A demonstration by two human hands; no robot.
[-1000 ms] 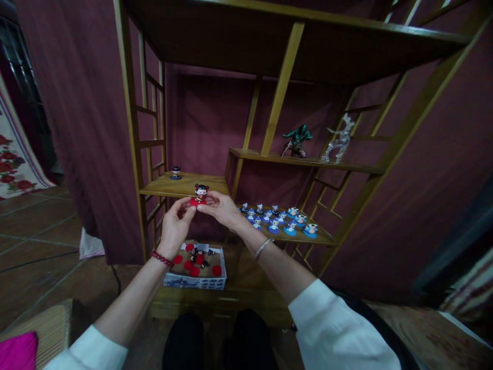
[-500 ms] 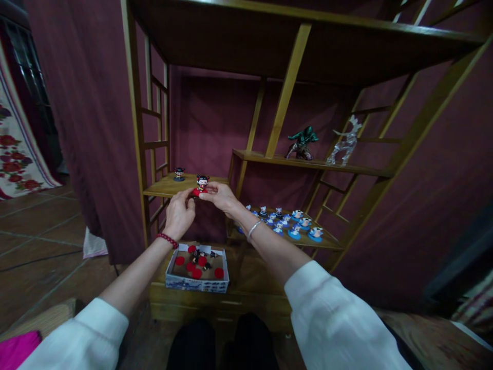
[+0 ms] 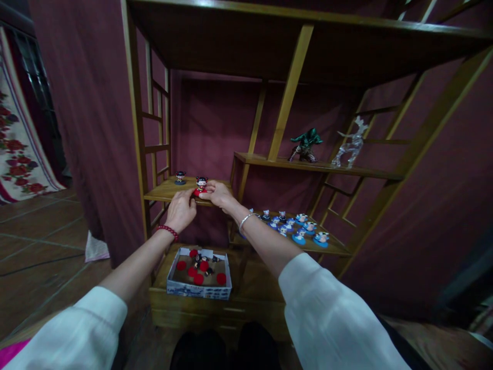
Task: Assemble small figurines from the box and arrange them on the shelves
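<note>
A small black-haired figurine (image 3: 201, 183) on a round red base stands upright between my hands, at the left shelf (image 3: 164, 191). My left hand (image 3: 182, 209) grips the base from the left, its fingers curled in. From the right, my right hand (image 3: 219, 195) pinches the same base with thumb and fingers. Whether the base rests on the shelf board is hard to tell. Farther left on that shelf stands another black-haired figurine (image 3: 179, 178) on a dark base.
Below, a shallow cardboard box (image 3: 198, 291) holds several red discs and dark figurines. Several blue-based figurines (image 3: 299, 235) stand on the lower right shelf. A green crouching statue (image 3: 307, 145) and a clear deer figure (image 3: 351, 143) occupy the shelf above them.
My hands and the figurine have come slightly lower against the left shelf, still together. The view has shifted a little, and the hold looks the same.
</note>
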